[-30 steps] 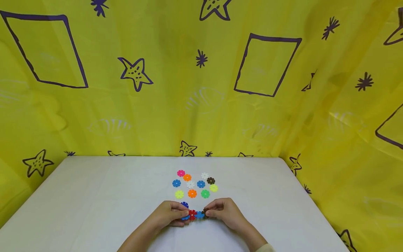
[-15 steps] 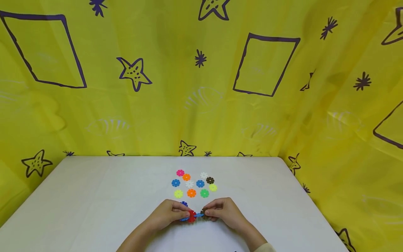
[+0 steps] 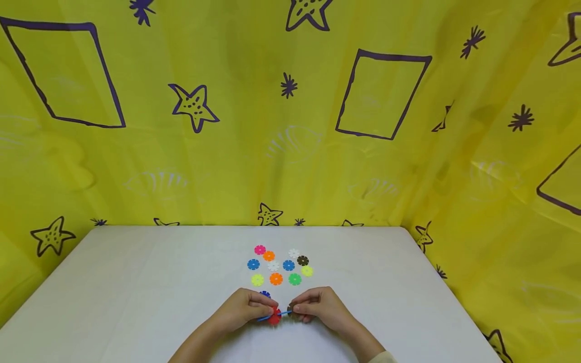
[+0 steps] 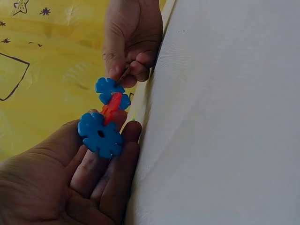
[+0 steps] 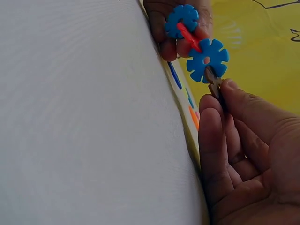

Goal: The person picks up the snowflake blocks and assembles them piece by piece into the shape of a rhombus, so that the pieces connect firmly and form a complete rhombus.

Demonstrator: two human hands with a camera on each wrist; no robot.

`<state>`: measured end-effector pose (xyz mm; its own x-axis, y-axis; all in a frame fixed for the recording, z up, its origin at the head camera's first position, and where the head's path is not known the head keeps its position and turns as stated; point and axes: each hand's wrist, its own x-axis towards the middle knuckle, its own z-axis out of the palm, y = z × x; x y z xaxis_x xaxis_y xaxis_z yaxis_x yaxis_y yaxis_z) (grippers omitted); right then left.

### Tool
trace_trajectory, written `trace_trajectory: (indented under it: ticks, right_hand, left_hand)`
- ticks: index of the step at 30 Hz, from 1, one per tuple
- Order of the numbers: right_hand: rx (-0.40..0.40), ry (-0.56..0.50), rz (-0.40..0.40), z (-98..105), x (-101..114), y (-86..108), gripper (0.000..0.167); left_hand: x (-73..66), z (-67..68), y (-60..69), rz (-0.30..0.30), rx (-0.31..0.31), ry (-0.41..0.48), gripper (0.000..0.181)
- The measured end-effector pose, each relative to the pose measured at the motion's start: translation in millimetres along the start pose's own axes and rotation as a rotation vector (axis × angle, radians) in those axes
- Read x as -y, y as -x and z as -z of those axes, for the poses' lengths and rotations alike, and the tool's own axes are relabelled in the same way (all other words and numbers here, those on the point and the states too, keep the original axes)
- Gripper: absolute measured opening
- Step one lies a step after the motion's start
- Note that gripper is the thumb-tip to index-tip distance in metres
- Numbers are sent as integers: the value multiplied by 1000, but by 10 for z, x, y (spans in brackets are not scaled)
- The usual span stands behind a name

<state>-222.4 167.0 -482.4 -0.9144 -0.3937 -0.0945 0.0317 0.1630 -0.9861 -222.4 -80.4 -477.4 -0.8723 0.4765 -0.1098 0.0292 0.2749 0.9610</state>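
Note:
A short chain of notched plastic interlocking discs spans both hands above the white table. My left hand (image 3: 245,308) pinches the chain's left end, around a red disc (image 3: 274,317) and a blue end disc (image 4: 101,134). Between thumb and fingers of my right hand (image 3: 323,307) is a brown disc (image 5: 214,84), partly hidden by the fingertips. Its edge slots into a second blue disc (image 5: 207,60), which joins the red one. In the head view this blue disc shows nearly edge-on. A dark blue disc (image 3: 265,294) lies just beyond the left fingers.
Several loose discs lie on the white table (image 3: 150,292) beyond the hands, among them an orange disc (image 3: 276,279), a green disc (image 3: 295,279) and a pink disc (image 3: 260,249). A yellow patterned curtain (image 3: 245,166) stands behind the table and along its sides.
The chain has turned in the hands: the blue disc between red and brown went from face-up to nearly edge-on. The red disc shows lower. Both hands keep their grip, slightly closer together.

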Motion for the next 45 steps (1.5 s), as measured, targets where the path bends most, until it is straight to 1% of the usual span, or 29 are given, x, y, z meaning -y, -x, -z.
trace_trajectory:
  ticks: [7, 11, 15, 17, 21, 25, 28, 33, 36, 38, 41, 45]
  right_hand:
    - [5, -14, -25, -25, 3, -6, 25]
    - [13, -28, -30, -32, 10, -9, 25]
    - [11, -35, -38, -45, 15, -4, 25]
    - [10, -33, -40, -52, 17, -2, 25]
    - [5, -30, -45, -63, 25, 2, 26]
    - [0, -17, -46, -69, 28, 3, 26]
    - [1, -9, -39, -73, 30, 2, 26]
    - [-8, -22, -47, -76, 47, 2, 30]
    - [-18, -65, -59, -70, 61, 3, 33]
    - [-22, -103, -64, -68, 58, 4, 34]
    - [-27, -153, -71, -70, 53, 10, 34]
    - [-36, -185, -80, -86, 48, 12, 32]
  left_hand:
    - [9, 9, -2, -8, -15, -33, 22]
    - [-11, 18, 5, 8, -19, -54, 21]
    - [-51, 12, 23, 17, -7, -69, 19]
    - [-68, 1, 30, 17, 7, -60, 19]
    - [-84, -30, 43, 31, 49, -6, 17]
    - [-86, -73, 46, 61, 75, 39, 17]
    - [-84, -104, 40, 94, 79, 51, 17]
    - [-49, -110, 25, 93, 44, 56, 18]
    - [-31, -95, 15, 80, 5, 65, 20]
    - [-32, -93, 10, 73, -10, 71, 21]
    - [-40, -103, 6, 67, -14, 81, 21]
    - [-36, -116, 4, 73, -23, 93, 21]
